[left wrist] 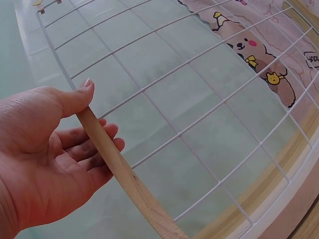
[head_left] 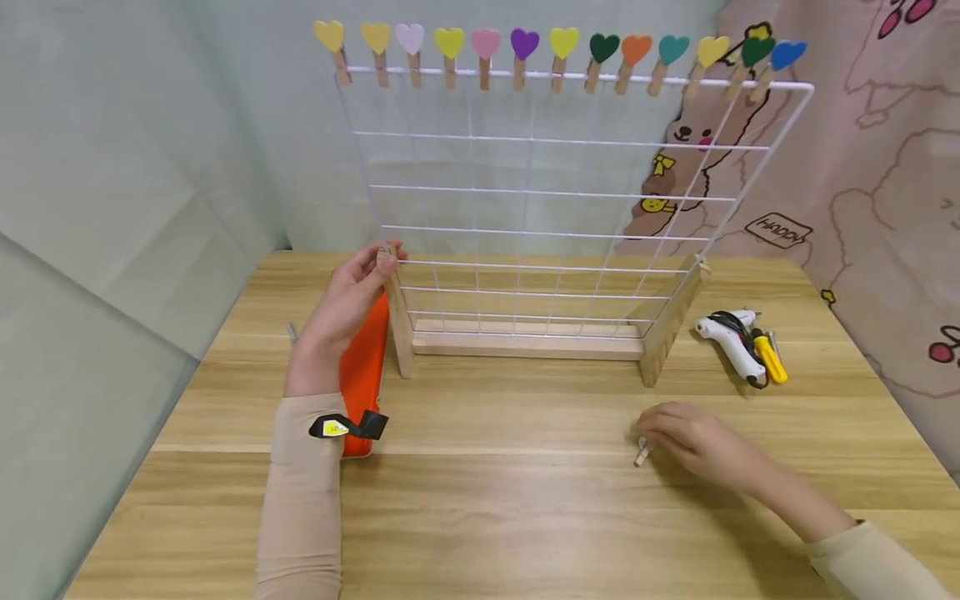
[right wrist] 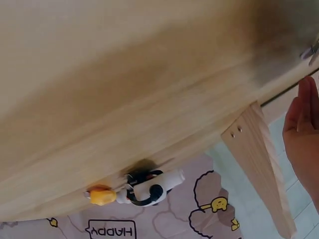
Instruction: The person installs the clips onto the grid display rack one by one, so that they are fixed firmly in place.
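Observation:
At the left end of a white wire grid rack (head_left: 528,233), my left hand (head_left: 348,292) grips the top of its wooden side post (left wrist: 122,172), thumb in front and fingers behind. On the right, over the table, the fingertips of my right hand (head_left: 693,442) pinch a small wooden clothespin (head_left: 641,454) with a pale heart. Its wooden end points toward me; the thumb is hidden. Several clothespins with coloured hearts, such as a purple one (head_left: 525,46), are clipped in a row along the rack's top wire. In the right wrist view the clothespin (right wrist: 313,55) is cut by the edge.
An orange, flat object (head_left: 363,375) lies beneath my left forearm. Right of the rack are a white glue gun (head_left: 731,346) with a black cord and a yellow-handled tool (head_left: 770,358). A pale curtain (head_left: 135,167) and a cartoon-printed cloth (head_left: 892,208) hang around the wooden table (head_left: 487,525).

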Motion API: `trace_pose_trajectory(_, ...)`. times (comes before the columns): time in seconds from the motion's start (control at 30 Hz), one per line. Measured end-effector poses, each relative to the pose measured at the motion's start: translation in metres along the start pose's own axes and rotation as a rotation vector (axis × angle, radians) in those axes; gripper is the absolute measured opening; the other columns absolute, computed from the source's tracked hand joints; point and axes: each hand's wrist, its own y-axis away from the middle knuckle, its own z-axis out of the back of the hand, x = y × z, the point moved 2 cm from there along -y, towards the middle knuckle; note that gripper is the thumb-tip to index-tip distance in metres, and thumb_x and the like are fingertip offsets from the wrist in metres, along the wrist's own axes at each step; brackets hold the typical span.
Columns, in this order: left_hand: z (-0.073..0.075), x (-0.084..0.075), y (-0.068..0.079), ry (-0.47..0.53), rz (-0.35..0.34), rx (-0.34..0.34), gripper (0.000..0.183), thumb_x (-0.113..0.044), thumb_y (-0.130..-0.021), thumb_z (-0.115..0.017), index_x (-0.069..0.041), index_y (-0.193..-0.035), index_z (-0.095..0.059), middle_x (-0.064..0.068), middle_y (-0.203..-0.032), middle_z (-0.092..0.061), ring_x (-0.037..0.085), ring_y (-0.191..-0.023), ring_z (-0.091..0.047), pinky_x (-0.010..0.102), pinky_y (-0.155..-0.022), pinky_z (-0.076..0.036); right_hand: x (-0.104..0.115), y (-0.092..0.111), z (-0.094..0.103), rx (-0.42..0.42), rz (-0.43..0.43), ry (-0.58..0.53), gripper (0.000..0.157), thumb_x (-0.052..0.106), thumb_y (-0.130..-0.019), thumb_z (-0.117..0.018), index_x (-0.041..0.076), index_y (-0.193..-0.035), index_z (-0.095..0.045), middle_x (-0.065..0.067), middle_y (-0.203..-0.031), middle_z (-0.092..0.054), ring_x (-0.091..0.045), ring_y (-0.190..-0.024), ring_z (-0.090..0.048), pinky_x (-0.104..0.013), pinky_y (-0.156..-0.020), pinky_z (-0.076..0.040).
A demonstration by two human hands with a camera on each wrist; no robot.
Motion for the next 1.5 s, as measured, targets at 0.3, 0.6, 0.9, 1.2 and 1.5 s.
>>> trace_pose_trajectory(0.3,0.000,-0.001,0.000,0.024,-0.002,0.001,0.048,-0.034,-0.084,-0.051,-0.014,-0.127,-0.041,0.006,-0.127,-0.042,0.019,-0.119,-0.035,0.036,-0.104,-0.023,0.005,0.014,-0.008,0.022,0.063,0.034,0.038,-0.003,-0.067,-0.068,0.016,-0.100,-0.063,-0.001,-0.105,-0.057,-0.016,-0.094,-0.056,-0.023,-0.082,-0.044)
trace_pose_trajectory(0.6,0.000,-0.001,0.001,0.024,0.012,0.003,0.047,-0.034,-0.085,-0.051,-0.015,-0.126,-0.042,0.006,-0.127,-0.042,0.019,-0.120,-0.034,0.036,-0.104,-0.022,0.001,0.010,-0.011,-0.020,0.111,-0.016,0.028,0.003,-0.065,-0.072,0.018,-0.087,-0.063,0.002,-0.095,-0.059,-0.012,-0.084,-0.057,-0.012,-0.080,-0.042)
trace_pose_trajectory(0.9,0.001,-0.002,0.001,0.023,0.005,0.003,0.047,-0.034,-0.085,-0.051,-0.015,-0.127,-0.042,0.006,-0.126,-0.042,0.020,-0.120,-0.034,0.036,-0.105,-0.022,0.003,0.003,-0.006,0.051,0.012,-0.004,0.024,0.001,-0.074,-0.064,0.015,-0.094,-0.061,0.010,-0.092,-0.059,-0.004,-0.084,-0.055,-0.017,-0.074,-0.046)
trace_pose_trajectory(1.2,0.001,-0.001,0.002,-0.004,0.022,-0.011,0.048,-0.036,-0.084,-0.052,-0.017,-0.126,-0.043,0.005,-0.127,-0.043,0.016,-0.118,-0.037,0.036,-0.104,-0.023,0.001,-0.022,0.035,-0.230,0.092,0.042,0.019,0.003,-0.077,-0.063,0.004,-0.096,-0.065,-0.001,-0.090,-0.063,-0.011,-0.080,-0.059,-0.012,-0.072,-0.045)
trace_pose_trajectory(1.5,0.001,0.001,0.000,0.014,0.013,-0.024,0.047,-0.036,-0.083,-0.052,-0.016,-0.125,-0.043,0.005,-0.126,-0.044,0.016,-0.117,-0.039,0.035,-0.103,-0.024,0.003,-0.069,0.142,-0.749,0.037,0.134,0.013,0.006,-0.068,-0.071,0.001,-0.080,-0.070,-0.011,-0.080,-0.067,0.006,-0.076,-0.058,-0.003,-0.064,-0.041)
